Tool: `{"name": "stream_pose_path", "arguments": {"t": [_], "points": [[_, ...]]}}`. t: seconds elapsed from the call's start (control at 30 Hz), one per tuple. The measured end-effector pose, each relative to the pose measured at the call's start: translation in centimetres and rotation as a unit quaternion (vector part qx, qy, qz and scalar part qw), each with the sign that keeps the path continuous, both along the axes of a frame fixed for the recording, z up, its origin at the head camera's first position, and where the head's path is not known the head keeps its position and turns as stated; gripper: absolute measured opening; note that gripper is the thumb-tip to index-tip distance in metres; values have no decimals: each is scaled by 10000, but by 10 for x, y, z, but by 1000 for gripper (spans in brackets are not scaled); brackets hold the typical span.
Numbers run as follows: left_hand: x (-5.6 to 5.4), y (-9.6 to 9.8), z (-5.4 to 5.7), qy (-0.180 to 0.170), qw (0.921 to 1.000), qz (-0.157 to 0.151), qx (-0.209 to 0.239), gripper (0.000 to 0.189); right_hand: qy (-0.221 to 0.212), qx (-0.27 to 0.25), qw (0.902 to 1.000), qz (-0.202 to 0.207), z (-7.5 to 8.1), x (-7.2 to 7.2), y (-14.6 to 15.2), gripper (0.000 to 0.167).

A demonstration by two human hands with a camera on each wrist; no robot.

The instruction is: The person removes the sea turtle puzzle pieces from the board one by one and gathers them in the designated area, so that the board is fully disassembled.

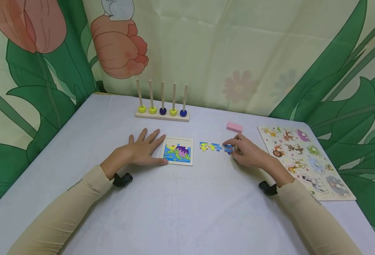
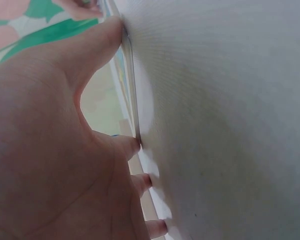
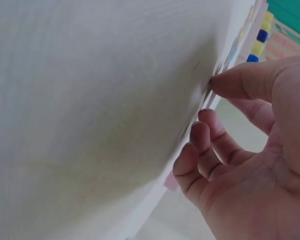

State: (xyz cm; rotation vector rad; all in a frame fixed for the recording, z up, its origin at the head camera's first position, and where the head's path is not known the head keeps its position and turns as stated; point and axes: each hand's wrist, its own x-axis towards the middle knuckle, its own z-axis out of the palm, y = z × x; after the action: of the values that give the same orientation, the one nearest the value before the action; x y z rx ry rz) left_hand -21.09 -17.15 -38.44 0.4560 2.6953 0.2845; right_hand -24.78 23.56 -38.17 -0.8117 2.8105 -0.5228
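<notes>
On the table lies a small square jigsaw board (image 1: 177,163) with a pale rim; its picture shows a purple and pink shape on blue. My left hand (image 1: 140,150) is spread beside it, index finger near its upper left corner and thumb touching the lower edge. In the left wrist view, the thumb (image 2: 102,42) meets the board's side. To the right, my right hand (image 1: 248,152) pinches a blue jigsaw piece (image 1: 228,148) low at the table, its far side hidden by the fingers. Loose jigsaw pieces, one yellow and blue (image 1: 203,146), lie between board and hand.
Behind the board stands a wooden peg rack (image 1: 162,116) with yellow and dark blue beads. A pink block (image 1: 234,127) lies beyond my right hand. At the right is a large animal puzzle board (image 1: 297,161), partly under the right forearm. A printed curtain (image 1: 187,53) hangs behind the table.
</notes>
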Motion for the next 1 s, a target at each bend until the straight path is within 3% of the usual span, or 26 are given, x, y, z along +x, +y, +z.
{"name": "stream_pose_path", "arguments": {"t": [0.47,1.0], "points": [[-1,-1,-4,-74,10000,-20,-18,108,-107,91,9999,-33,-1,0,-2,45],[0,1,-1,19,10000,-24,-39,107,-124,33,9999,-93,0,-1,-1,45]]}}
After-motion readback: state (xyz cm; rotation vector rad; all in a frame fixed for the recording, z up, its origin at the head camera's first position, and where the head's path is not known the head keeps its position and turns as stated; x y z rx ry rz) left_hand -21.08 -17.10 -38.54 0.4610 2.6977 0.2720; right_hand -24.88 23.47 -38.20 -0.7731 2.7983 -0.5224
